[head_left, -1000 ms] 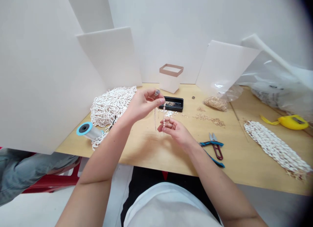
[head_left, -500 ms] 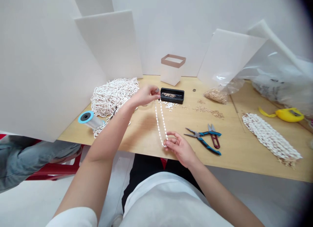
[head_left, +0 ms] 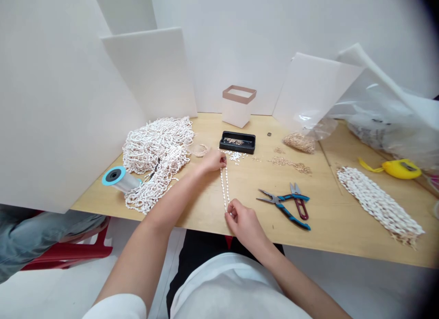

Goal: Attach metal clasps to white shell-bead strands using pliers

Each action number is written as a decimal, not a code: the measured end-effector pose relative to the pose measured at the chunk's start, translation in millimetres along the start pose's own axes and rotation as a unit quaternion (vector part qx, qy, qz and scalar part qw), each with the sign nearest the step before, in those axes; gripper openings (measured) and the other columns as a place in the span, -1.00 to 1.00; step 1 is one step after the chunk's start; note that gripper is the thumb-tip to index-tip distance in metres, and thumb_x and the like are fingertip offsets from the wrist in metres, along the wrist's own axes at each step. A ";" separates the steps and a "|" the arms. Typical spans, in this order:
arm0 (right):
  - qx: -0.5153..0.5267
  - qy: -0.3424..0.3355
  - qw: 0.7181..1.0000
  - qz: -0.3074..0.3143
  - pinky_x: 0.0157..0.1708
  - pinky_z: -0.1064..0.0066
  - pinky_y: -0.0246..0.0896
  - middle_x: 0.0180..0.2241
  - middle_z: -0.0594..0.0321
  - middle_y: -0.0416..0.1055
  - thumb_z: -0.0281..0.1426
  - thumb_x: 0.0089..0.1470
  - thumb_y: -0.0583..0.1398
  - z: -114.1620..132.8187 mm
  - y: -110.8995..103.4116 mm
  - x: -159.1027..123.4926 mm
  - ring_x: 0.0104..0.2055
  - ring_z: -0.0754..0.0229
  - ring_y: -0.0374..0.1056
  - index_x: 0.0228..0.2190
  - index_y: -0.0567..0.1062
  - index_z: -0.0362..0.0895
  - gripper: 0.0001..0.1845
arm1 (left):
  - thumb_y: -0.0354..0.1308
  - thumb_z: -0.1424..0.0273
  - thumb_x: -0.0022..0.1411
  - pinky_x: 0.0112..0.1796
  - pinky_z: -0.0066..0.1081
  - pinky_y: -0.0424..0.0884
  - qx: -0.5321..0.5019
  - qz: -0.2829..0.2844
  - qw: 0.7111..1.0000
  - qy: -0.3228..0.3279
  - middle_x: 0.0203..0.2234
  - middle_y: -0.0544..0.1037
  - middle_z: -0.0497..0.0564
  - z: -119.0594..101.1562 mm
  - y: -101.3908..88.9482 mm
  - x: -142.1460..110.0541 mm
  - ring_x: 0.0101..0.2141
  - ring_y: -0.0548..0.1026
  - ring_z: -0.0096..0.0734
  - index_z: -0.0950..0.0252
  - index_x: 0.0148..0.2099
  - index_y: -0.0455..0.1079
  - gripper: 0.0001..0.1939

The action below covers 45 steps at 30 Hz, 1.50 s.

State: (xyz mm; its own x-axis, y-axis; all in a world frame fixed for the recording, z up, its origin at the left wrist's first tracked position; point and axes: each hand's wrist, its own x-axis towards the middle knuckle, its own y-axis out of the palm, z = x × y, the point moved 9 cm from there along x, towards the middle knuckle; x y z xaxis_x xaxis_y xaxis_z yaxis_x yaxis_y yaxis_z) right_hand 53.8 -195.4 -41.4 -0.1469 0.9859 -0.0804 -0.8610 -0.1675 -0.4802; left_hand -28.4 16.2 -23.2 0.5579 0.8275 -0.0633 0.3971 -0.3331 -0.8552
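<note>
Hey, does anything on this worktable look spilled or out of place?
Yes. Small gold-coloured pieces lie loose on the light wooden table, and small white pieces are scattered just in front of the black rectangular tray. They look spilled because they sit outside it.

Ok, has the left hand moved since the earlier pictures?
Yes, toward the person: the left hand now sits in front of the black tray, not beside it.

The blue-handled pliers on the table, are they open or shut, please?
The pliers are open: their pointed tips stand apart in a V and the handles splay.
</note>
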 end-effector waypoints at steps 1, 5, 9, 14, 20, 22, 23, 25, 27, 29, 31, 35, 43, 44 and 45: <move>-0.025 -0.006 1.000 0.006 -0.39 0.33 0.13 -0.51 0.28 0.40 -0.40 0.14 0.12 3.0 0.5 1.2 -0.46 0.10 0.36 -0.38 0.32 0.00 -0.94 | 0.23 0.48 0.09 -0.30 -0.43 0.35 -0.004 -0.006 1.000 -0.001 -0.46 0.60 0.03 -0.2 -0.8 -2.0 -0.41 0.48 -0.37 0.35 -0.32 0.56 -0.91; -0.108 -0.016 0.993 0.050 -0.43 0.35 0.05 -0.55 0.28 0.42 -0.37 0.15 0.16 10.6 -1.9 2.2 -0.50 0.10 0.35 -0.29 0.40 -0.04 -0.94 | 0.25 0.45 0.13 -0.18 -0.35 0.42 -0.016 -0.068 0.998 -0.008 -0.28 0.64 0.13 -6.9 -16.7 -22.3 -0.28 0.54 -0.27 0.38 -0.17 0.55 -0.80; -0.164 -0.025 0.984 0.071 -0.43 0.38 0.05 -0.55 0.27 0.47 -0.33 0.16 0.21 19.2 -31.1 18.4 -0.50 0.13 0.37 -0.27 0.48 -0.06 -0.91 | 0.06 0.46 0.30 0.03 -0.24 0.37 -0.023 -0.152 0.988 -0.007 -0.08 0.59 0.18 -29.0 -28.3 -74.0 -0.04 0.50 -0.19 0.35 -0.05 0.49 -0.76; -0.212 -0.034 0.976 0.030 -0.33 0.37 0.17 -0.39 0.15 0.57 -0.29 0.25 0.18 26.9 -71.5 89.1 -0.37 0.14 0.43 -0.29 0.52 -0.11 -0.84 | 0.07 0.44 0.34 -0.01 -0.22 0.39 -0.027 -0.149 0.987 0.047 -0.16 0.57 0.13 -68.9 12.7 -146.1 -0.07 0.49 -0.19 0.29 -0.12 0.45 -0.85; -0.272 -0.009 0.962 0.032 -0.09 0.19 0.39 -0.14 0.13 0.52 -0.23 0.28 0.22 12.3 -45.7 167.8 -0.14 0.13 0.46 -0.12 0.52 -0.18 -0.72 | 0.23 0.26 0.29 -0.02 -0.12 0.38 0.017 -0.174 0.984 -0.025 -0.04 0.52 0.15 -77.6 51.6 -184.4 -0.01 0.44 -0.08 0.26 -0.05 0.39 -0.75; -0.288 -0.002 0.957 0.040 -0.05 0.12 0.42 -0.03 0.11 0.48 -0.22 0.28 0.22 6.5 -33.0 179.1 -0.07 0.11 0.45 -0.03 0.49 -0.17 -0.67 | 0.26 0.22 0.27 -0.03 -0.10 0.38 0.042 -0.177 0.982 -0.054 -0.01 0.50 0.17 -78.8 55.5 -188.1 -0.01 0.44 -0.04 0.26 -0.01 0.36 -0.68; -0.295 0.002 0.955 0.044 -0.04 0.10 0.43 0.00 0.10 0.46 -0.22 0.29 0.22 4.1 -28.4 183.0 -0.04 0.09 0.44 0.00 0.48 -0.17 -0.65 | 0.25 0.23 0.27 -0.04 -0.10 0.38 0.055 -0.179 0.980 -0.067 -0.01 0.49 0.18 -79.0 56.2 -189.1 -0.02 0.44 -0.03 0.26 0.01 0.35 -0.67; -0.308 0.006 0.950 0.052 -0.03 0.09 0.43 0.04 0.08 0.44 -0.24 0.28 0.22 0.7 -22.2 189.1 -0.01 0.07 0.44 0.03 0.46 -0.16 -0.64 | 0.20 0.28 0.30 -0.07 -0.10 0.39 0.078 -0.177 0.977 -0.085 -0.05 0.51 0.18 -78.9 56.8 -189.4 -0.05 0.46 -0.03 0.27 0.03 0.33 -0.70; -0.319 0.008 0.946 0.063 -0.02 0.10 0.43 0.05 0.07 0.43 -0.24 0.28 0.22 -0.7 -18.9 194.5 0.00 0.06 0.43 0.04 0.46 -0.15 -0.64 | 0.16 0.34 0.32 -0.11 -0.10 0.39 0.094 -0.171 0.977 -0.093 -0.14 0.54 0.15 -78.5 57.1 -187.9 -0.11 0.48 -0.05 0.27 0.01 0.34 -0.76; -0.328 0.006 0.941 0.079 -0.02 0.12 0.42 0.06 0.07 0.43 -0.24 0.28 0.22 -0.4 -16.4 199.8 0.00 0.06 0.43 0.03 0.47 -0.14 -0.64 | 0.12 0.40 0.33 -0.12 -0.11 0.38 0.096 -0.166 0.977 -0.090 -0.22 0.56 0.12 -78.8 57.3 -185.5 -0.16 0.51 -0.07 0.26 -0.03 0.34 -0.83; -0.332 -0.003 0.938 0.099 -0.03 0.13 0.43 0.05 0.06 0.43 -0.24 0.28 0.23 1.6 -13.9 204.7 0.00 0.07 0.43 0.03 0.47 -0.15 -0.64 | 0.09 0.46 0.32 -0.13 -0.12 0.37 0.090 -0.169 0.978 -0.080 -0.27 0.58 0.09 -81.0 56.4 -183.1 -0.19 0.52 -0.10 0.24 -0.06 0.34 -0.85; -0.334 -0.031 0.932 0.138 -0.04 0.11 0.43 0.05 0.06 0.43 -0.24 0.28 0.23 7.7 -10.8 210.1 -0.01 0.06 0.44 0.04 0.46 -0.17 -0.62 | 0.02 0.50 0.36 -0.11 -0.14 0.37 0.057 -0.193 0.979 -0.044 -0.29 0.60 0.06 -92.8 55.1 -177.3 -0.20 0.55 -0.16 0.22 -0.03 0.35 -0.82; -0.339 -0.078 0.919 0.184 -0.03 0.13 0.43 0.04 0.09 0.44 -0.24 0.29 0.22 20.6 -13.7 200.2 -0.02 0.07 0.44 0.01 0.48 -0.14 -0.67 | -0.03 0.46 0.42 -0.03 -0.16 0.38 0.081 -0.196 0.976 0.058 -0.31 0.59 0.08 -124.8 75.4 -153.8 -0.23 0.56 -0.22 0.27 -0.07 0.40 -0.82; -0.341 -0.083 0.917 0.188 -0.03 0.12 0.43 0.04 0.09 0.44 -0.24 0.29 0.22 20.9 -12.9 198.7 -0.02 0.08 0.44 0.01 0.48 -0.15 -0.66 | -0.02 0.45 0.42 -0.03 -0.15 0.38 0.083 -0.191 0.976 0.060 -0.31 0.58 0.08 -125.5 78.0 -151.8 -0.22 0.56 -0.21 0.27 -0.07 0.40 -0.83; -0.343 -0.087 0.916 0.190 -0.04 0.12 0.43 0.03 0.09 0.44 -0.24 0.29 0.22 20.6 -11.8 197.6 -0.02 0.08 0.44 0.01 0.48 -0.15 -0.66 | -0.01 0.43 0.42 -0.02 -0.14 0.38 0.080 -0.186 0.977 0.062 -0.29 0.58 0.09 -125.6 80.0 -150.8 -0.20 0.56 -0.20 0.28 -0.06 0.40 -0.83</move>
State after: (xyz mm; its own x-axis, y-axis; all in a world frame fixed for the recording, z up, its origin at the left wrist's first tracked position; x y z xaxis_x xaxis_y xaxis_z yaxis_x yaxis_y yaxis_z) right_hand 25.0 1.4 -33.6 -0.4990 0.8314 -0.2446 -0.2310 -0.3996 -0.8871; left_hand 10.8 -192.0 -17.5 0.4850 0.8135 0.3211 0.4756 0.0628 -0.8774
